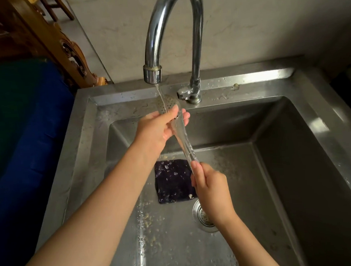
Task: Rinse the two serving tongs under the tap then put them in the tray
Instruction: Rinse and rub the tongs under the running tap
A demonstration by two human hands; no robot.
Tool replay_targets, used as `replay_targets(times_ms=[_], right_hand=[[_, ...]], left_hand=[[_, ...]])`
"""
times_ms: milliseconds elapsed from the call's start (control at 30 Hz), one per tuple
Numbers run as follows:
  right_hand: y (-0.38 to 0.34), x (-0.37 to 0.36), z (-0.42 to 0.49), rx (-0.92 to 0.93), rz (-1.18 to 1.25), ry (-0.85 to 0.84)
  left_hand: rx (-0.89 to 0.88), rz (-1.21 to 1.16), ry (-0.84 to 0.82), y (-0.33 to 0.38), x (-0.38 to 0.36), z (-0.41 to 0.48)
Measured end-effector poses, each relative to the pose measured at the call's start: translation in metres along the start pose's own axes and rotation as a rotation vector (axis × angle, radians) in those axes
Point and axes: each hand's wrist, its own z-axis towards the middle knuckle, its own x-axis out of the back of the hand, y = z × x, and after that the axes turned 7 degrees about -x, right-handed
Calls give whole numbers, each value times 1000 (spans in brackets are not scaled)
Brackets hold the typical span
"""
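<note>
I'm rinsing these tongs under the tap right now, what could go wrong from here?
1. The wet tongs might slip from the left hand or right hand and fall among the food bits on the sink floor, needing another rinse.
2. The thin water stream lands only on the perforated head, so the handle under the right hand may stay unrinsed.

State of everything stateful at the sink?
tap: running, thin stream
tongs: perforated head under the stream
left hand: grips the tongs' head
right hand: grips the handle end
sink: wet, specks scattered
dark cloth: flat on sink floor
drain strainer: in place, partly hidden
</note>
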Motion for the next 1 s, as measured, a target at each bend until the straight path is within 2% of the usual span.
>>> replay_targets(times_ms=[133, 300, 400, 500, 600, 767, 933, 1000], right_hand=[[6, 2, -4, 12, -19, -2], [7, 0, -12, -9, -40, -5], [8, 4, -18, -88, 202, -12], [8, 9, -22, -303, 526, -116], [8, 6, -24, -398, 629, -333], [7, 3, -18, -425, 722, -401], [4, 7, -15, -439, 1032, -699], [5, 8, -14, -420, 1047, -694]], left_hand=[[7, -4, 38, 4, 1, 12], [73, -42, 192, -3, -1, 14], [109, -12, 350, -10, -6, 14], [118, 49, 418, -12, -9, 17], [95, 32, 370, -11, -12, 13], [-25, 88, 256, -17, -8, 5], [-137, 127, 173, -21, -6, 6], [-154, 228, 198, -21, -4, 5]])
